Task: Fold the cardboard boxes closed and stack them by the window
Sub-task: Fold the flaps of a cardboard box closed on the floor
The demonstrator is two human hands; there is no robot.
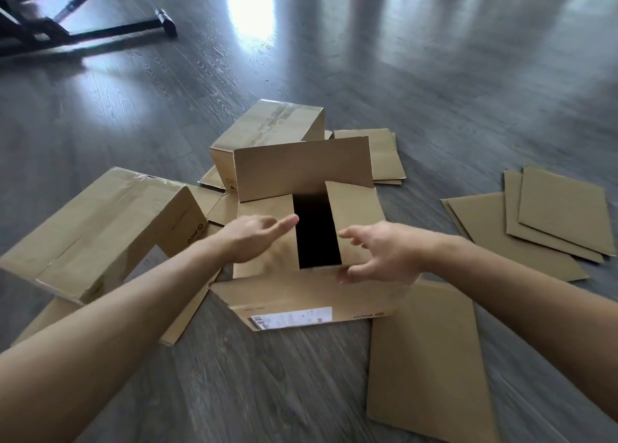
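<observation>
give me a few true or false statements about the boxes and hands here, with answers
1. The open box in front of the person has both side flaps folded in, with a dark gap between them. True.
2. Its far flap lies flat over the opening. False: it stands upright.
3. The left hand grips a roll of tape. False: its fingers are extended over the left flap and hold nothing.
4. The right hand is at the near edge of the opening with its fingers spread. True.
5. The taped box sits to the left of the open one. True.
6. Flat cardboard sheets are stacked on top of the open box. False: they lie on the floor to the right.
</observation>
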